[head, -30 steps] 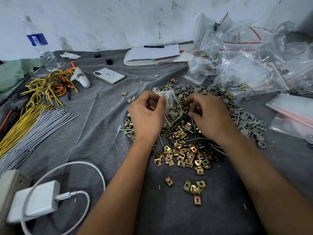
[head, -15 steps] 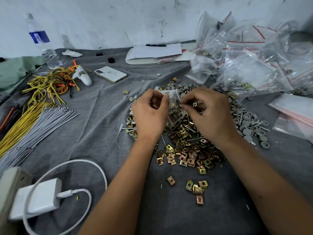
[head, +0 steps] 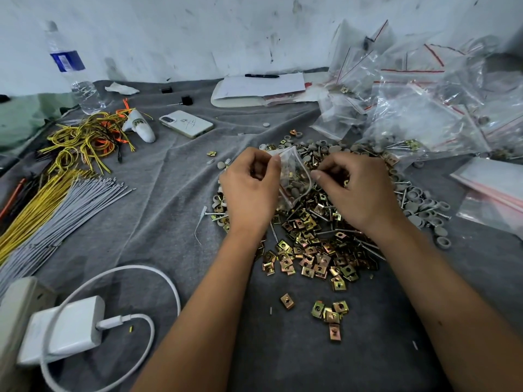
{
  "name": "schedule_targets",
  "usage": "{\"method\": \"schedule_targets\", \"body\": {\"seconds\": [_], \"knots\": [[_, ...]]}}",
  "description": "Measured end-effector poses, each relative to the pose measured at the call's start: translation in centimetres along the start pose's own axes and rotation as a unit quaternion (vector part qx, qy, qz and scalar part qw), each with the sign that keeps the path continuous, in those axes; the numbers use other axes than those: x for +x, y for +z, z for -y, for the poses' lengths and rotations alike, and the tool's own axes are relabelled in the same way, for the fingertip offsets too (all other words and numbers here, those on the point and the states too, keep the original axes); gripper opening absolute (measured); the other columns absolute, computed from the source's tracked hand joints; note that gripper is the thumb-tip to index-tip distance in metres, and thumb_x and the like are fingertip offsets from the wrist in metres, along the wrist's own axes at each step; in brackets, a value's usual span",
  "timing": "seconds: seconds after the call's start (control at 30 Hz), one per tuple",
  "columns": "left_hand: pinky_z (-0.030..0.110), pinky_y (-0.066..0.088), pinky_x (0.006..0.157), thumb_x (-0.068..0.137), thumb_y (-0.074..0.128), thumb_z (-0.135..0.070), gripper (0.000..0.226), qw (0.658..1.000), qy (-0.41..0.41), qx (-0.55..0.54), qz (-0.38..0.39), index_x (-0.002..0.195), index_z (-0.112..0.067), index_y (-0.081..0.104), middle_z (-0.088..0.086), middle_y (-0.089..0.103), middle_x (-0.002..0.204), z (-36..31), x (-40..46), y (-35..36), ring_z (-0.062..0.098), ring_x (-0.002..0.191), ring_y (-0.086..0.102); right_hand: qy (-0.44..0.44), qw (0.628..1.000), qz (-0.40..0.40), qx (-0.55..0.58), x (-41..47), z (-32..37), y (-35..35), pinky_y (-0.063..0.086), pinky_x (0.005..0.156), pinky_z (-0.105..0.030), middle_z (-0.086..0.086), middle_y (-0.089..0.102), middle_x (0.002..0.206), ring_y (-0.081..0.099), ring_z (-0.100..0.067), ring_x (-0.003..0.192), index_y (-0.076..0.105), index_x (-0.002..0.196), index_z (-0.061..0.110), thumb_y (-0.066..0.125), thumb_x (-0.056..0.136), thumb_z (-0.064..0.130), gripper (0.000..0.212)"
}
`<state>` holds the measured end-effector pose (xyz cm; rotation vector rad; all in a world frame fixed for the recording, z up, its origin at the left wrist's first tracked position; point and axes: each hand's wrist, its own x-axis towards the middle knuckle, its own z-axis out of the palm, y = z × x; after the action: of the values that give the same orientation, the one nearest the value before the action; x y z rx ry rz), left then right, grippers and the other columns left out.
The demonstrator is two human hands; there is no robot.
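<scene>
Left hand (head: pixel 250 190) pinches small bag (head: pixel 293 176), long axis pointing away

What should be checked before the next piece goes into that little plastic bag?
1. Left hand has a grip on the small bag: ok.
2. Bag mouth open toward the right hand: cannot tell.
3. Piece held by the right hand: cannot tell, hidden.
4. Room left in the bag: ok, partly filled.
5. Metal clips within reach: ok, piled under both hands.
</scene>
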<state>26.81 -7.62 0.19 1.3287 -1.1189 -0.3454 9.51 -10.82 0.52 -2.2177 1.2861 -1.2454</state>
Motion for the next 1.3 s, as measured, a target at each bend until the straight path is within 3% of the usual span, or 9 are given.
{"method": "schedule_targets", "body": {"seconds": [0.23, 0.4, 0.53, 0.67, 0.87, 1.0, 1.13, 1.23, 1.3], "knots": [[0.037, 0.046, 0.048, 0.097, 0.07, -0.012, 0.019, 0.998, -0.006, -0.056, -0.042, 0.079, -0.01, 0.068, 0.021, 0.067, 0.07, -2.9, 1.5, -1.9, 0.031, 0.055, 0.057, -0.007, 1.0, 0.021, 0.0, 0.0, -0.4, 0.1, 0.044, 0.059, -0.028, 0.005, 0.067, 0.072, 0.061, -0.011, 0.063, 0.075, 0.091, 0.015, 0.064, 0.099, 0.036, 0.025], [0.024, 0.04, 0.041, 0.096, 0.068, -0.003, 0.026, 0.98, -0.092, -0.155, -0.087, 0.07, -0.006, 0.064, -0.003, 0.056, 0.05, -5.0, 3.9, -3.8, 0.014, 0.039, 0.048, -0.026, 0.998, 0.064, -0.01, -0.1, -0.4, 0.2, 0.046, 0.068, -0.027, 0.007, 0.07, 0.081, 0.062, -0.009, 0.073, 0.076, 0.096, 0.018, 0.066, 0.099, 0.032, 0.017], [0.023, 0.038, 0.047, 0.093, 0.067, -0.002, 0.049, 0.959, -0.131, -0.249, -0.023, 0.047, -0.018, 0.066, -0.004, 0.055, 0.049, -7.4, 4.7, -5.6, 0.013, 0.044, 0.046, -0.062, 0.987, 0.131, -0.07, -0.2, -0.5, 0.5, 0.047, 0.089, -0.034, 0.008, 0.068, 0.101, 0.056, -0.014, 0.101, 0.076, 0.102, 0.025, 0.075, 0.091, 0.032, 0.013], [0.022, 0.036, 0.048, 0.091, 0.066, -0.001, 0.037, 0.96, -0.12, -0.251, -0.029, 0.057, -0.015, 0.067, 0.0, 0.056, 0.056, -9.2, 5.0, -7.2, 0.013, 0.049, 0.046, -0.053, 0.971, 0.207, -0.11, -0.4, -0.4, 0.6, 0.04, 0.094, -0.033, 0.01, 0.051, 0.107, 0.041, -0.011, 0.112, 0.072, 0.108, 0.038, 0.075, 0.088, 0.043, 0.02], [0.019, 0.041, 0.057, 0.072, 0.057, -0.034, 0.017, 0.998, -0.007, 0.01, -0.064, 0.069, -0.024, 0.044, -0.017, 0.047, 0.047, -11.0, 6.1, -12.3, 0.001, 0.05, 0.049, -0.042, 0.964, 0.235, -0.116, -0.3, -0.1, 0.8, 0.037, 0.102, -0.035, 0.012, 0.048, 0.109, 0.033, -0.01, 0.111, 0.063, 0.098, 0.037, 0.074, 0.089, 0.043, 0.016], [0.021, 0.051, 0.061, 0.07, 0.051, -0.035, 0.018, 0.971, 0.113, 0.155, -0.14, 0.073, -0.025, 0.067, -0.014, 0.058, 0.06, -10.6, 3.7, -8.4, -0.003, 0.058, 0.057, -0.054, 0.969, 0.217, -0.109, -0.3, 0.0, 0.8, 0.041, 0.097, -0.035, 0.012, 0.053, 0.104, 0.041, -0.011, 0.109, 0.068, 0.098, 0.03, 0.071, 0.092, 0.038, 0.01], [0.042, 0.05, 0.069, 0.089, 0.063, -0.018, 0.009, 0.958, 0.07, 0.278, -0.016, 0.084, -0.012, 0.066, 0.003, 0.064, 0.081, -4.6, -1.3, -2.8, 0.024, 0.075, 0.06, -0.057, 0.981, 0.162, -0.095, -0.4, 0.0, 0.5, 0.049, 0.092, -0.036, 0.005, 0.066, 0.104, 0.055, -0.013, 0.103, 0.073, 0.105, 0.02, 0.072, 0.093, 0.032, 0.017], [0.036, 0.039, 0.068, 0.089, 0.063, -0.019, 0.011, 0.943, 0.043, 0.329, 0.017, 0.078, -0.016, 0.065, 0.002, 0.061, 0.088, -1.3, -2.6, -2.1, 0.02, 0.077, 0.053, -0.055, 0.988, 0.127, -0.068, -0.4, 0.0, 0.4, 0.053, 0.09, -0.033, 0.001, 0.073, 0.105, 0.064, -0.013, 0.096, 0.074, 0.106, 0.017, 0.075, 0.092, 0.02, 0.015], [0.033, 0.036, 0.065, 0.088, 0.065, -0.017, 0.016, 0.947, 0.047, 0.316, 0.023, 0.072, -0.018, 0.062, -0.001, 0.061, 0.079, -0.3, -2.5, -2.4, 0.017, 0.071, 0.053, -0.051, 0.992, 0.105, -0.055, -0.4, 0.1, 0.5, 0.048, 0.088, -0.017, 0.002, 0.074, 0.105, 0.064, -0.009, 0.093, 0.076, 0.106, 0.018, 0.078, 0.09, 0.016, 0.016]]}}
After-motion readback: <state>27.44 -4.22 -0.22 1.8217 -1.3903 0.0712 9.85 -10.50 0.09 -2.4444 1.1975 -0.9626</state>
